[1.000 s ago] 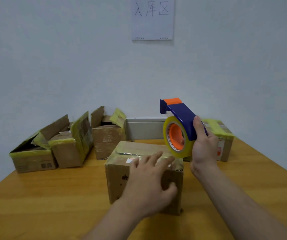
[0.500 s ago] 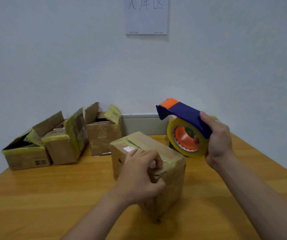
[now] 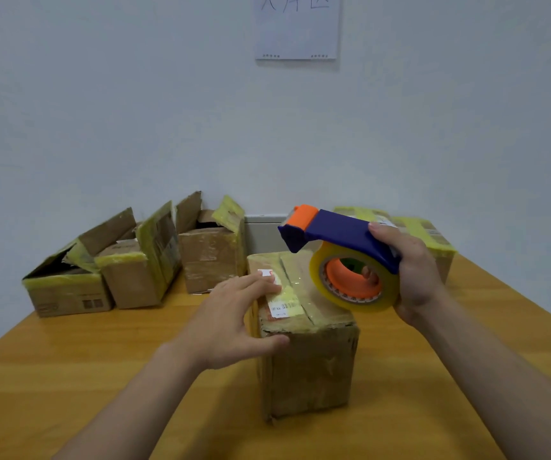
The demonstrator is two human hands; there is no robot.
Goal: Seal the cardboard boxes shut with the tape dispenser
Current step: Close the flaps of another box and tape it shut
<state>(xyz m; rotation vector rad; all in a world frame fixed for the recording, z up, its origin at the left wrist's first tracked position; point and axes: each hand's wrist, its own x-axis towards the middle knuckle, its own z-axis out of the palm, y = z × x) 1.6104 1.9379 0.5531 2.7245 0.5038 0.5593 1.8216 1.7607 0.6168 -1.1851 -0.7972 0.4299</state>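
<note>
A closed cardboard box [image 3: 310, 370] stands on the wooden table [image 3: 68, 376] in front of me, its top flaps covered in yellowish tape with a white label. My left hand [image 3: 231, 323] rests on the box's left top edge, fingers straight on the label, thumb against the front face. My right hand [image 3: 413, 277] grips the blue and orange tape dispenser [image 3: 344, 257] with its roll of clear tape, held just above the right side of the box top.
Three open cardboard boxes [image 3: 68, 283] [image 3: 141, 260] [image 3: 212, 247] with raised flaps line the back left by the wall. A taped box [image 3: 433, 240] sits at the back right behind my right hand. A paper sign [image 3: 297, 28] hangs on the wall.
The box has been turned so its short face points at me. My left hand went from pinching at the top to lying flat on it. The dispenser dropped lower over the box.
</note>
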